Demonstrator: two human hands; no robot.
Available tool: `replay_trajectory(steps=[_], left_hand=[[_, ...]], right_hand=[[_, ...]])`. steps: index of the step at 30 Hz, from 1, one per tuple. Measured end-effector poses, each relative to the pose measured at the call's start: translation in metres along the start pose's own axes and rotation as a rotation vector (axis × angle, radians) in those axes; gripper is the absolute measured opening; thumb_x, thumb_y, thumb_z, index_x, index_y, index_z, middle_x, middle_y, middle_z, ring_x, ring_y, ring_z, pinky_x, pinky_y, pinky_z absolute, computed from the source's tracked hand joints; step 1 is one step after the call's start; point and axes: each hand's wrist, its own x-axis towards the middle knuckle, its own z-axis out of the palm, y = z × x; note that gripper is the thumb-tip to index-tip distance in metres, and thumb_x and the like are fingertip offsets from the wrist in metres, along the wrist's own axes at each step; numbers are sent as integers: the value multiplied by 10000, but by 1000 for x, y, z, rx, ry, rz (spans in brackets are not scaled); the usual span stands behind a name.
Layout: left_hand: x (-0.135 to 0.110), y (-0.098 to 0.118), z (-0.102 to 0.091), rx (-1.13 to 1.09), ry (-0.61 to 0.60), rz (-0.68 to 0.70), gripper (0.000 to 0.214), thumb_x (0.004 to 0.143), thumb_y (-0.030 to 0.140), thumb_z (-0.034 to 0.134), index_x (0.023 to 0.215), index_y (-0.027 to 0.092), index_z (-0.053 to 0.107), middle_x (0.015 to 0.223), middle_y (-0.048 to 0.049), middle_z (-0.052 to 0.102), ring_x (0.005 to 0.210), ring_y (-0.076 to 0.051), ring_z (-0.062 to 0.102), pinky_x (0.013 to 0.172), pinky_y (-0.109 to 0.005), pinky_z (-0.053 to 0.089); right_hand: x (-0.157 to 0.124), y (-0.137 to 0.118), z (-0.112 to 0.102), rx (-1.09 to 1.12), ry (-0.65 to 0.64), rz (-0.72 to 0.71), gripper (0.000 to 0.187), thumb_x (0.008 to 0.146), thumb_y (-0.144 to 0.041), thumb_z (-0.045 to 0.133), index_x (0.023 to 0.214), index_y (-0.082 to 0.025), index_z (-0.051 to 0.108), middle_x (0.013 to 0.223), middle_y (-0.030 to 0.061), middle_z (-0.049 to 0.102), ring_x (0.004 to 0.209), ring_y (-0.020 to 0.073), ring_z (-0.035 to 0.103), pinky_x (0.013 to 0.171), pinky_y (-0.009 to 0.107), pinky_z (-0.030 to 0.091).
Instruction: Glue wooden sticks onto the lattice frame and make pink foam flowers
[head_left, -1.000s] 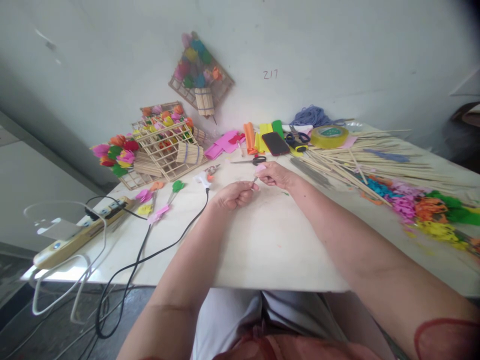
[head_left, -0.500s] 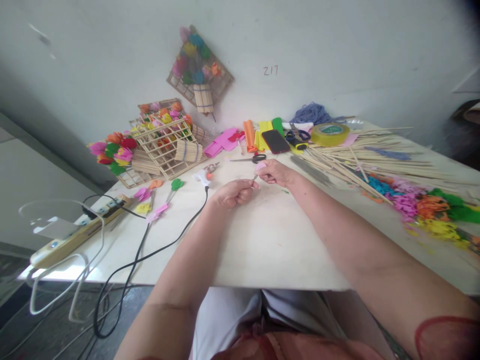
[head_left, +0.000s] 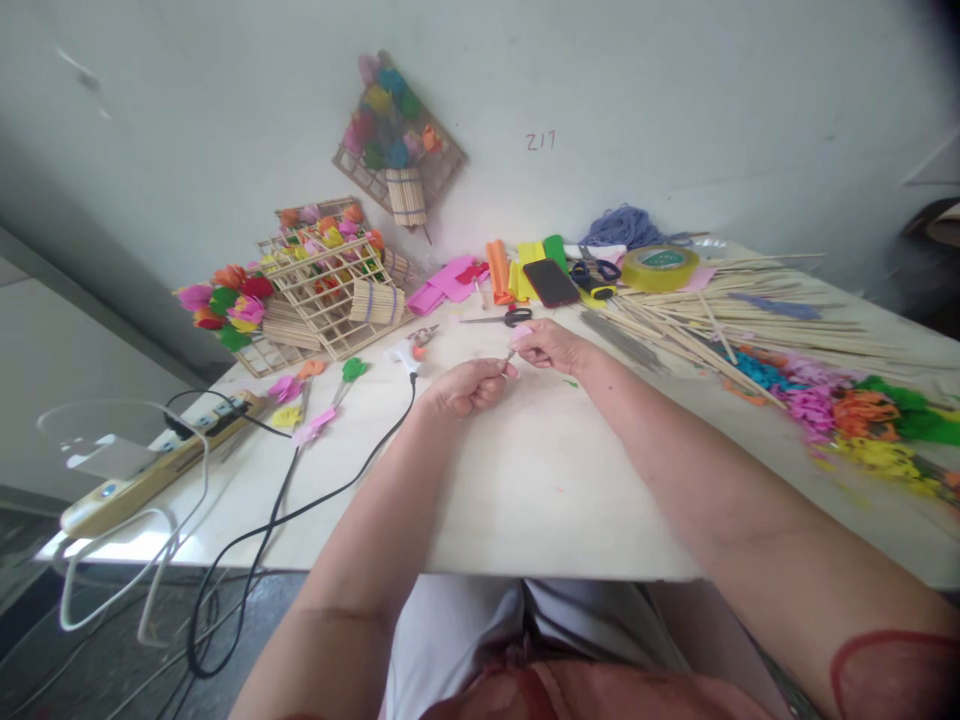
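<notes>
My left hand (head_left: 469,387) is closed round the lower end of a thin stick (head_left: 510,357) over the middle of the white table (head_left: 540,490). My right hand (head_left: 550,346) pinches a small pink paper piece (head_left: 520,332) at the top of that stick. The two hands nearly touch. Black-handled scissors (head_left: 504,318) lie just behind them. A white glue gun (head_left: 406,356) with a black cord lies to the left of my left hand.
Wooden lattice frames with paper flowers (head_left: 330,280) stand at the back left. Finished flower sticks (head_left: 315,395) and a power strip (head_left: 150,465) lie on the left. A phone (head_left: 550,283), tape roll (head_left: 660,268), bamboo sticks (head_left: 750,315) and coloured paper cuttings (head_left: 855,415) fill the right.
The view shifted slightly a second ago. Both hands stay together on the stick with hardly any movement.
</notes>
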Motion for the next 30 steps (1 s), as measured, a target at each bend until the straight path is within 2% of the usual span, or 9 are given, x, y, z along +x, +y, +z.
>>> replay_trajectory(steps=[30], left_hand=[[0,0,0,-3,16,-5,145,829,231,407,793,144,518,457,100,148,347,-44,127,345,-142,88]], right_hand=[[-1,0,0,13,-1,-15,219,634,-234,651,630,-161,445,412,-94,359,321,16,216,310,164,130]])
